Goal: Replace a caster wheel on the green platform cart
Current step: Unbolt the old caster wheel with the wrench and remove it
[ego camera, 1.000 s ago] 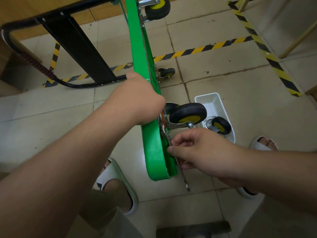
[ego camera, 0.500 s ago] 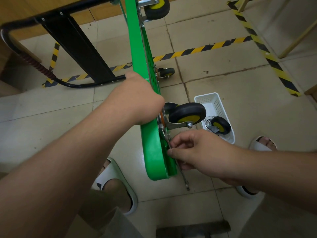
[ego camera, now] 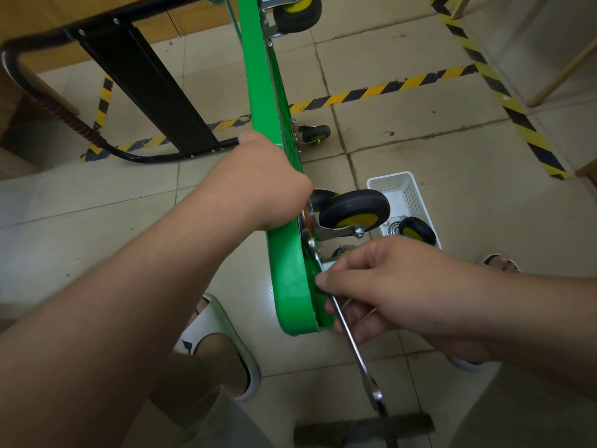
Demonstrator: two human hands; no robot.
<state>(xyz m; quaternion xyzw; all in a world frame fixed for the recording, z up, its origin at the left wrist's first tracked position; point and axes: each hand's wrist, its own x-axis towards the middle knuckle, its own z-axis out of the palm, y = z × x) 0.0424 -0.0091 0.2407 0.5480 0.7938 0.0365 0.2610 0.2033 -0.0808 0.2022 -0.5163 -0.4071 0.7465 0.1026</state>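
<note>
Green plastic fills the middle of the floor scene: the platform cart (ego camera: 287, 279) stands on its edge, deck to the left, underside to the right, its black folding handle (ego camera: 145, 88) lying out on the tiles. The left hand (ego camera: 258, 185) is clamped over the top edge of the deck, fingers wrapped out of sight, steadying it. The right hand (ego camera: 387, 286) pinches the shank of a steel combination wrench (ego camera: 352, 344) between thumb and fingers, its upper end tucked against the mounting plate of the near caster wheel (ego camera: 353, 210), its ring end hanging free toward the floor. Whether the wrench head is truly seated on a nut I cannot tell; the deck's rim hides it.

A white plastic basket (ego camera: 403, 185) sits just beside the cart with another caster (ego camera: 416, 231) and loose hardware in it; which one is old and which new I cannot say.

To do this step well, I'd judge the wrench should sit square on the fastener before any pull, with the left hand bracing firmly so the cart doesn't tip or swing.

Against half a second ago, little differs: the left hand keeps its grip, the right hand stays on the shank at about the same spot, and wheel and basket have not shifted.
</note>
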